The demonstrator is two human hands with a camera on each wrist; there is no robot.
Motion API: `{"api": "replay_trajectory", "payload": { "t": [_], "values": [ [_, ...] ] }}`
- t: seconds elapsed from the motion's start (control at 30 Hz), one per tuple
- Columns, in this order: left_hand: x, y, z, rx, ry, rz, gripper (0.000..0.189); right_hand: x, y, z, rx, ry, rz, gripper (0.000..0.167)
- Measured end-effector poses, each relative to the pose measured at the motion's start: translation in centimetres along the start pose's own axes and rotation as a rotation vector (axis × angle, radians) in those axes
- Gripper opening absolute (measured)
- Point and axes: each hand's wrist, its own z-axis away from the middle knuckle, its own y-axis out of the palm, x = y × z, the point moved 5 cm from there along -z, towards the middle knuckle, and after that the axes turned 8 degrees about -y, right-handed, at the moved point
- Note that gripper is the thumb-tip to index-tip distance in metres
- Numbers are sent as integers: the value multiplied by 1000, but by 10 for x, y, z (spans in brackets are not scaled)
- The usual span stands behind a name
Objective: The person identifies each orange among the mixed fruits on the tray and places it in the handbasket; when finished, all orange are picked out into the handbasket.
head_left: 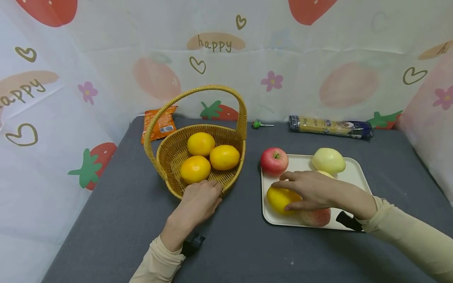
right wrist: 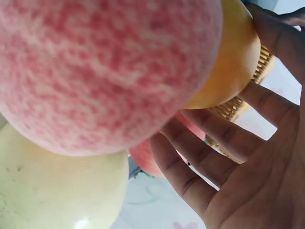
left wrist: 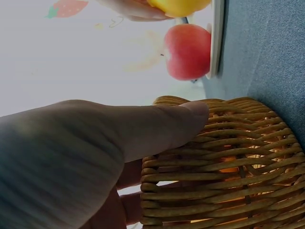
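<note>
My left hand [head_left: 199, 202] grips the near rim of a wicker basket [head_left: 170, 157], its thumb lying on the outer weave in the left wrist view. Inside the basket sit three yellow oval fruits [head_left: 195, 169]. Over the cream tray [head_left: 359, 173], my right hand [head_left: 315, 190] spans another yellow oval fruit [head_left: 281, 200], thumb on the near side and fingers on the far side. In the right wrist view, thumb and index fingertip meet that fruit's skin, while the other fingers spread beside it. A mottled pink peach [right wrist: 109, 71] lies close by, partly under the hand in the head view.
The tray also bears a red apple [head_left: 274, 162] at its far left corner and a pale green fruit [head_left: 328, 160] at the back. Behind stand an orange snack packet [head_left: 166, 125], a green lollipop [head_left: 256, 124] and a pack of noodles [head_left: 329, 126], near the printed cloth backdrop.
</note>
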Motion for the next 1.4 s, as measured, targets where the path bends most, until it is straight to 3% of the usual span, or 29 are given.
{"api": "replay_trajectory", "payload": {
  "t": [0.27, 1.0, 1.2, 1.4],
  "values": [
    [0, 1, 0, 2, -10, 1, 22, 1, 7, 1, -29, -1, -5, 68],
    [1, 1, 0, 5, -10, -5, 22, 3, 8, -5, -36, -36, -43, 65],
    [1, 0, 0, -9, 3, -4, 23, 1, -16, -12, -112, -16, -43, 65],
    [0, 1, 0, -5, 4, -6, 24, 0, -48, -35, -205, -22, -66, 67]
  ]
}}
